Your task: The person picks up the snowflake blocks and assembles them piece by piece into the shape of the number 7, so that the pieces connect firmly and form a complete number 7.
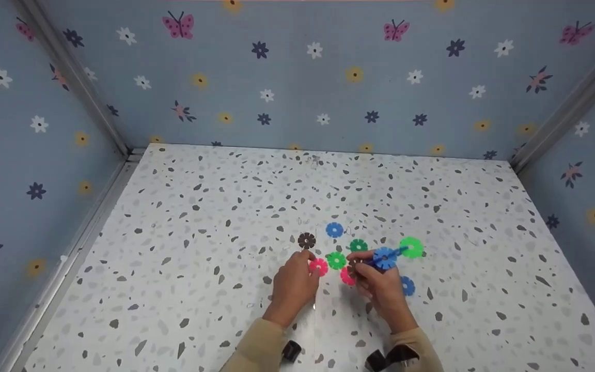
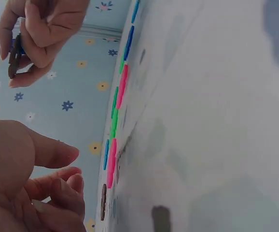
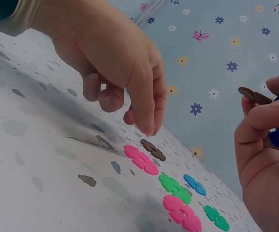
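Hands split: left hand (image 1: 296, 283) hovers just above the loose brown disc (image 3: 153, 150), nothing held, narrow gap between thumb and finger; right hand (image 1: 388, 295) pinches the held brown disc (image 3: 253, 95), off the surface (image 1: 199, 243), at one end of what looks like a joined string with the raised blue disc (image 1: 385, 257) and light green disc (image 1: 411, 247). Loose pieces lie flat: left pink disc (image 1: 320, 267), middle green disc (image 1: 336, 260), right pink disc (image 1: 348, 277), dark green disc (image 1: 358, 246), far blue disc (image 1: 334, 230), near blue disc (image 1: 407, 286) beside right hand. Step looks like picking another piece for the string. Next move calls for a thin edge pinch on the loose brown disc, string kept steady; flat pieces could slip under fingertips, I'd guess.
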`<state>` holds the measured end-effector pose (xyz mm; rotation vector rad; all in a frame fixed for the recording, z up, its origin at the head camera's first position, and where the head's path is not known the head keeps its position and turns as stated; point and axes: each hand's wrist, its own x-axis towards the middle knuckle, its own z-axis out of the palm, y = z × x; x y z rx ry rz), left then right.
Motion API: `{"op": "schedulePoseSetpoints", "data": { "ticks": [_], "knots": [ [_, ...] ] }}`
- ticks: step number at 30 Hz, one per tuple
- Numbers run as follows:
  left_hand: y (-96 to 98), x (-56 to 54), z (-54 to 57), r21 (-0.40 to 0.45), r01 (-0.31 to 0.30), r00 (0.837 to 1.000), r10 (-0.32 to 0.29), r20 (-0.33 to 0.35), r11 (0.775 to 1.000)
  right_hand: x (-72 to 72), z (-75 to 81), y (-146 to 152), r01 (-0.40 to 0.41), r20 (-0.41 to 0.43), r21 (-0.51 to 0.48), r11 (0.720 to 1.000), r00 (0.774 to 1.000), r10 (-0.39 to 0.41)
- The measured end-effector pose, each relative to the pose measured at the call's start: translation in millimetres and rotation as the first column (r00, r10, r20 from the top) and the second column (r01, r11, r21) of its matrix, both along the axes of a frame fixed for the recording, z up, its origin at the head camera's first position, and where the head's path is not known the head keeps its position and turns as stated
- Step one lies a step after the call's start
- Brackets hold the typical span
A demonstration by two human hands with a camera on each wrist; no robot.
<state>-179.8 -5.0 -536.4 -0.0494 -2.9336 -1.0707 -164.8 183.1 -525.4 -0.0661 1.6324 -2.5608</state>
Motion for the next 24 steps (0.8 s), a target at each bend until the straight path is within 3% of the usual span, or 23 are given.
{"op": "schedulePoseSetpoints", "data": {
  "ticks": [5,8,12,15,20,24],
  "knots": [
    [3.8,-6.9,-3.8,-0.106,0.046,0.999,-0.045,0.015,0.993,-1.1,-1.5,-3,0.018,-0.004,0.071,0.997,1.0,-0.018],
    [7.3,-9.0,-4.7,-0.116,0.055,0.998,-0.051,0.038,0.992,-2.4,0.1,-3,0.029,-0.002,0.091,0.995,1.0,-0.029],
    [9.2,-7.9,-3.1,-0.074,0.051,0.998,-0.048,0.05,0.996,-3.8,4.9,-3,0.053,0.023,0.096,0.994,0.998,-0.055],
    [9.0,-3.5,-2.8,-0.038,0.07,0.997,-0.069,0.02,0.997,-4.1,6.9,-3,0.091,0.008,0.084,0.992,0.996,-0.092],
    [10.7,7.6,-1.1,0.011,0.156,0.986,-0.155,-0.058,0.988,-2.9,6.9,-3,0.178,-0.011,0.041,0.983,0.984,-0.177],
    [16.2,20.6,5.7,0.131,0.256,0.962,-0.239,-0.135,0.958,-3.2,6.7,-4,0.223,-0.01,0.035,0.974,0.975,-0.223]
  ]
}}
